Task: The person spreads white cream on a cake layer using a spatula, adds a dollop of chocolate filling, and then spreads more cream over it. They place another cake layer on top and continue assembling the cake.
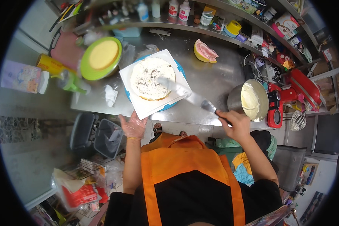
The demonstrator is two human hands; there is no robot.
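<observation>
A round cake layer (pixel 149 77) coated with white cream and dark flecks lies on a square white board (pixel 147 108). Under the board shows the rim of a blue turntable (pixel 169 107). My right hand (pixel 236 124) grips the black handle of a long icing spatula (pixel 186 94), whose cream-smeared, blurred blade reaches over the cake's right side. Wearing a clear plastic glove, my left hand (pixel 134 126) is at the near-left edge of the board, fingers apart; its fingertips are partly hidden there. A steel mixing bowl (pixel 234 99) of whipped cream (pixel 251 101) stands to the right.
Another sponge layer (pixel 104 55) rests on a green plate (pixel 86 67) at the left. A cut pomelo (pixel 204 52) lies at the back of the steel table (pixel 214 76). A red stand mixer (pixel 302 87) stands at the right, and an open bin (pixel 108 138) is below the table's front-left edge.
</observation>
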